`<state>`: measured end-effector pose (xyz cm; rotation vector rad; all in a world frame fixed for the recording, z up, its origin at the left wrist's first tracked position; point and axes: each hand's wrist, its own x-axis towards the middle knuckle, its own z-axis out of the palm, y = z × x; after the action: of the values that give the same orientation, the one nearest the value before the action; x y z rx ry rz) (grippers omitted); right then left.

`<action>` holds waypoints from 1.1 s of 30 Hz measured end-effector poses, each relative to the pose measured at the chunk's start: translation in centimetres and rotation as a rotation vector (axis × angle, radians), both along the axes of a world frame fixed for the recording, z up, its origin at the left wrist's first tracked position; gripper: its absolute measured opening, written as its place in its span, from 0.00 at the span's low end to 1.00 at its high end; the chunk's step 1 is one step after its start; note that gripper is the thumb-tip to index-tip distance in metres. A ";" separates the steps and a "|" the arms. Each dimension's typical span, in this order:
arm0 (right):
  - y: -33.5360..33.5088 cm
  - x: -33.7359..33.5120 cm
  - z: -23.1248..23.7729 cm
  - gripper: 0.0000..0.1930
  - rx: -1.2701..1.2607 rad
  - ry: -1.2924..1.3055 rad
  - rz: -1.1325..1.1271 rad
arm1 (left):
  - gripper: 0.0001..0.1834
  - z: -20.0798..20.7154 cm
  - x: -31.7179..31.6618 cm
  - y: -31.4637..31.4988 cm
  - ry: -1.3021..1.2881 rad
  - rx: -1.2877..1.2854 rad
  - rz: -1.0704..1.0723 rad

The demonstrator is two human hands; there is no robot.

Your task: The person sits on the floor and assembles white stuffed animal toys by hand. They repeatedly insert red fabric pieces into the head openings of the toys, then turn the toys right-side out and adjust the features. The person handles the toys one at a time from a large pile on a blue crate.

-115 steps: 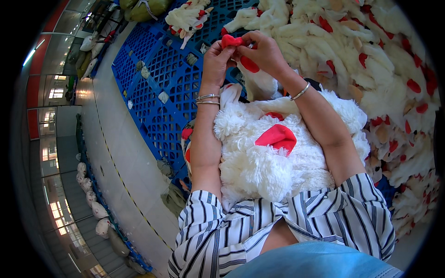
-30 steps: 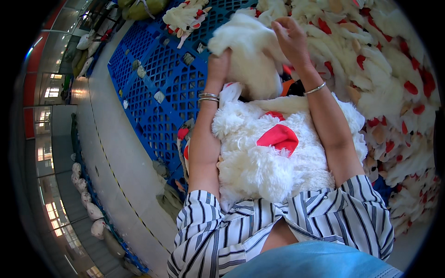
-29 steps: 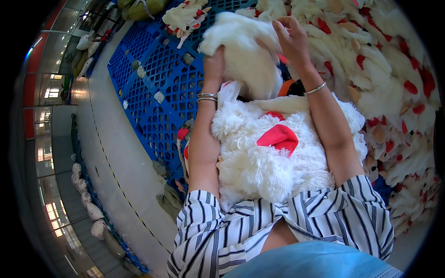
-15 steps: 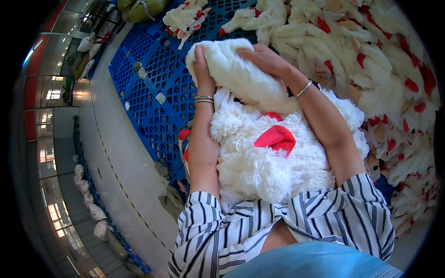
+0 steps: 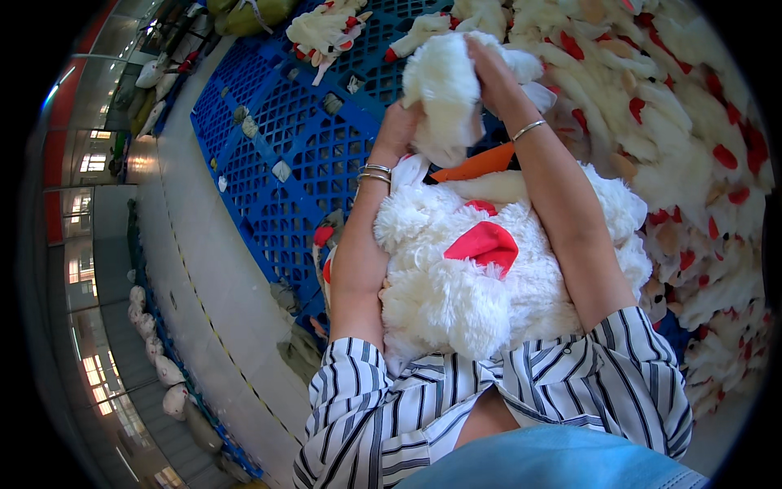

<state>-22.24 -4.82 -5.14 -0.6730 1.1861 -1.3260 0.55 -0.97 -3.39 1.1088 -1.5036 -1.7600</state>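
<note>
A white plush toy skin (image 5: 444,81) hangs bunched between my two hands, above the fluffy pile at my lap. My left hand (image 5: 399,129) grips its lower left side, with the fingertips partly hidden in the fur. On its upper right, my right hand (image 5: 492,75) is closed, the fingers mostly behind the fur. Under it an orange flap (image 5: 476,165) shows; I cannot tell which piece it belongs to. More fluffy white plush (image 5: 440,297) lies against my front, with a red fabric piece (image 5: 486,247) on top.
Blue plastic pallets (image 5: 269,175) cover the floor ahead and left. A large heap of white plush skins (image 5: 603,106) with red parts fills the right side. One small plush bundle (image 5: 324,34) lies on the far pallet. Green sacks (image 5: 257,18) stand beyond.
The held plush skin has shifted right and slightly away, going from stretched wide to bunched and turned. Both hands have moved with it, the right one upward. The orange flap has come into sight.
</note>
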 end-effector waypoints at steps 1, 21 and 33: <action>1.7 1.4 1.9 0.23 0.027 0.047 0.080 | 0.24 -0.7 0.6 -0.4 0.052 -0.044 0.076; 1.1 1.2 -1.4 0.24 -0.110 0.469 0.026 | 0.12 0.5 2.2 -0.4 -0.137 -0.301 0.321; 2.9 -5.4 2.1 0.28 -0.047 0.839 -0.027 | 0.16 6.9 7.3 -0.4 0.429 -0.173 0.450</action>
<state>-27.66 -1.92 -3.03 -1.3228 1.8252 -1.1094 7.84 -1.36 3.49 0.8323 -1.0270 -1.4111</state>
